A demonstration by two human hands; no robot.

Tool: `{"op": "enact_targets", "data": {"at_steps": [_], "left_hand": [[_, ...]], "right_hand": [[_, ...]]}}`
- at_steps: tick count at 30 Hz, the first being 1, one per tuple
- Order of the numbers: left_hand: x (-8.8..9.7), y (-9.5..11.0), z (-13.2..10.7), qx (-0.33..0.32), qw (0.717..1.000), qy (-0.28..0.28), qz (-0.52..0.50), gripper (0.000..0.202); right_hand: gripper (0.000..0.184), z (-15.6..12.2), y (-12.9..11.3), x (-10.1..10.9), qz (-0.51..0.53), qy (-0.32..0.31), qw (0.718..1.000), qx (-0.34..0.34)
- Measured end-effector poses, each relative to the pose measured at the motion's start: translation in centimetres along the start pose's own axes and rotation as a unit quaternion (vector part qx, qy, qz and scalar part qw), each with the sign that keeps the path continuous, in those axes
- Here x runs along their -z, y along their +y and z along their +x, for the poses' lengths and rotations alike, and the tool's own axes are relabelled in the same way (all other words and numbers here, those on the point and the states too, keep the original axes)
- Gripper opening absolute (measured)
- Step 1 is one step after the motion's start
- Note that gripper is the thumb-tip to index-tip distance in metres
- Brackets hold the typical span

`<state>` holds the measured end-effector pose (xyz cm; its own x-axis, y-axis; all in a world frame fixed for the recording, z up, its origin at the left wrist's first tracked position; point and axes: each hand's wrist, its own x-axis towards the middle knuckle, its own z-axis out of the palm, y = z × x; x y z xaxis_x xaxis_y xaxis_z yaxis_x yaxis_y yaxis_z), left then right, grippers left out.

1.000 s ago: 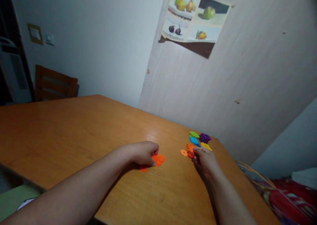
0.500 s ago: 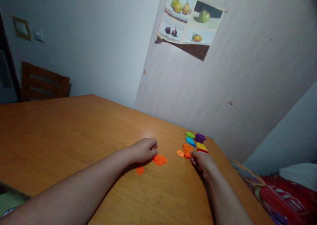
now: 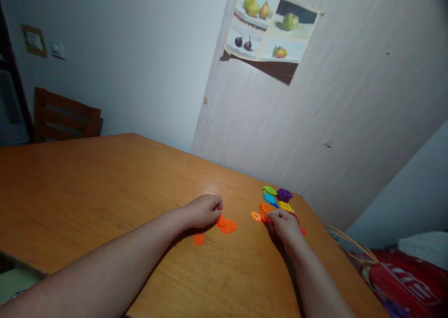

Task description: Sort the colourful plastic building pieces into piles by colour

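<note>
My left hand (image 3: 206, 210) is closed, fingers curled in, beside a small pile of orange-red notched plastic discs (image 3: 227, 225). What it holds, if anything, is hidden. A single orange-red disc (image 3: 199, 239) lies nearer to me, below the left wrist. My right hand (image 3: 284, 222) is pinched closed, its fingertips at the edge of a lighter orange pile of discs (image 3: 265, 209). Whether a disc is between those fingers does not show. One loose orange disc (image 3: 256, 216) lies just left of that pile.
Behind the right hand are green (image 3: 269, 190), blue (image 3: 270, 200), purple (image 3: 284, 195) and yellow (image 3: 286, 207) piles; red pieces (image 3: 303, 231) are partly hidden by it. The wooden table (image 3: 105, 182) meets the wall at the back. A red bag (image 3: 409, 280) lies beyond its right edge.
My right hand has turned over the orange pile, its back now more upward and its fingers less visible. Red pieces show beside it. The left hand stays nearly still.
</note>
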<state>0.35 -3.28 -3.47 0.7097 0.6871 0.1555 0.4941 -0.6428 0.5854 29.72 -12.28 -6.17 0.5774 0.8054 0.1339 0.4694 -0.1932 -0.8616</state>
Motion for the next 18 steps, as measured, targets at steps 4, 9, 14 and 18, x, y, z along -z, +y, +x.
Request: {"op": "enact_targets", "data": {"at_steps": [4, 9, 14, 18], "left_hand": [[0.0, 0.1, 0.0, -0.005, 1.000, 0.001, 0.003, 0.016], [-0.1, 0.1, -0.1, -0.003, 1.000, 0.003, 0.012, 0.017], [-0.1, 0.0, 0.0, -0.005, 1.000, -0.001, 0.015, 0.017], [0.0, 0.1, 0.0, -0.006, 1.000, -0.005, 0.015, 0.018]], "right_hand": [[0.023, -2.4, -1.7, -2.7, -0.012, -0.106, 0.988, 0.113], [0.025, -5.1, -4.0, -5.0, -0.134, -0.194, 0.944, 0.231], [0.012, -5.4, -4.3, -5.1, -0.145, -0.191, 0.947, 0.213], [0.014, -4.5, -3.6, -4.4, -0.065, -0.185, 0.968, 0.158]]}}
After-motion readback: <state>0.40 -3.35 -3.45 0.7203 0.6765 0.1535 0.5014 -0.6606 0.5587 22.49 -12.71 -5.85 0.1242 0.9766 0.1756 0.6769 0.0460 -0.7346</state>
